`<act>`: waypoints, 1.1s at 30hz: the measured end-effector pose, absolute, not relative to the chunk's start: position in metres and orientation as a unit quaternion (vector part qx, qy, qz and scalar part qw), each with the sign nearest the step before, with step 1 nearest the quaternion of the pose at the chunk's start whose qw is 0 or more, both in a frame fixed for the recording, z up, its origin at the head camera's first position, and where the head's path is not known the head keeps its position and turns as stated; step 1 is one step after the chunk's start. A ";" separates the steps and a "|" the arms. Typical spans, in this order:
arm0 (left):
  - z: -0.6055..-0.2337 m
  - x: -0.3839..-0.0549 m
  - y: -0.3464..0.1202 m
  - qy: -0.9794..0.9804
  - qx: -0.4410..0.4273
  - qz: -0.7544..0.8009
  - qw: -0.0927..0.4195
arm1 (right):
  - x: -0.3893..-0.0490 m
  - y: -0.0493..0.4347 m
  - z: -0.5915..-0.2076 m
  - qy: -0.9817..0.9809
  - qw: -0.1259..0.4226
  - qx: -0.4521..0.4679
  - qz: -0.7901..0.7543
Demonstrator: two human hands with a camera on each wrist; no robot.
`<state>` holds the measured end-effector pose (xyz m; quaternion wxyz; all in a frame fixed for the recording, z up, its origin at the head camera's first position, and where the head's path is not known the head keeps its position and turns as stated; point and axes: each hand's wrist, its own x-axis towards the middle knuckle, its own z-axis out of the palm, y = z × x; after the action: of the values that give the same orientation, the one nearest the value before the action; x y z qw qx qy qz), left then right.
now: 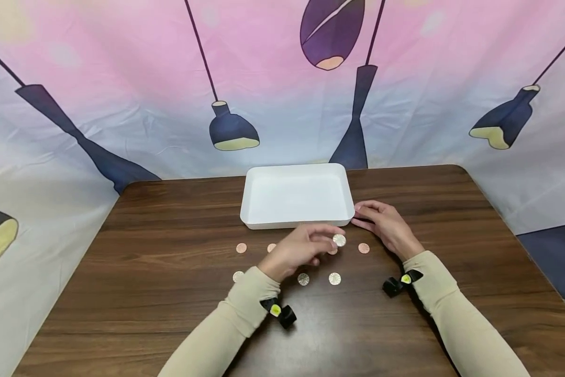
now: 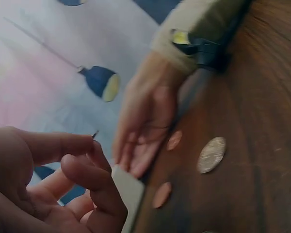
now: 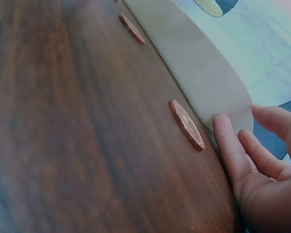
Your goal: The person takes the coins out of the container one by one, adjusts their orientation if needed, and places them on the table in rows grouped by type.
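Note:
My left hand (image 1: 301,246) pinches a silver-coloured coin (image 1: 339,240) between thumb and fingertips, just above the table in front of the tray. In the left wrist view only a thin dark edge shows at those fingertips. With fairly straight fingers, my right hand (image 1: 389,225) touches the near right corner of the white tray (image 1: 297,224). Below the tray lie copper-coloured coins, among them one at the left (image 1: 241,247) and one at the right (image 1: 364,248). Nearer to me is a row of silver-coloured coins (image 1: 334,278). The left arm partly hides some coins.
The brown wooden table (image 1: 169,314) has its back edge against a printed cloth (image 1: 282,94) with lamp shapes. The tray stands near that back edge. Each wrist carries a small black camera on a strap, one on the left (image 1: 288,317) and one on the right (image 1: 392,287).

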<state>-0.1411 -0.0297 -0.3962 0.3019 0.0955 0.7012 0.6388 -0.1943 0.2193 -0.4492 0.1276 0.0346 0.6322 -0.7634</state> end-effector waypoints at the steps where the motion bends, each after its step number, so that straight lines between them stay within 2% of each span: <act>1: -0.398 -0.139 -0.026 0.711 0.103 0.628 0.301 | -0.194 0.220 -0.449 0.633 0.125 0.034 -0.763; 10: -0.408 -0.121 0.005 0.790 0.170 0.517 0.283 | -0.195 0.219 -0.447 0.617 0.126 0.030 -0.776; 18: -0.405 -0.113 0.025 0.909 0.218 0.299 0.194 | -0.195 0.222 -0.445 0.614 0.125 0.034 -0.779; 28: -0.406 -0.109 0.036 0.942 0.254 0.195 0.099 | -0.197 0.222 -0.440 0.613 0.126 0.033 -0.779; 33: -0.405 -0.110 0.040 0.949 0.260 0.161 0.077 | -0.202 0.217 -0.440 0.613 0.132 0.026 -0.778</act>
<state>-0.1102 0.0404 -0.4046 0.0767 0.2604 0.9489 0.1612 -0.2016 0.2172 -0.4402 0.1324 0.0257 0.6132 -0.7783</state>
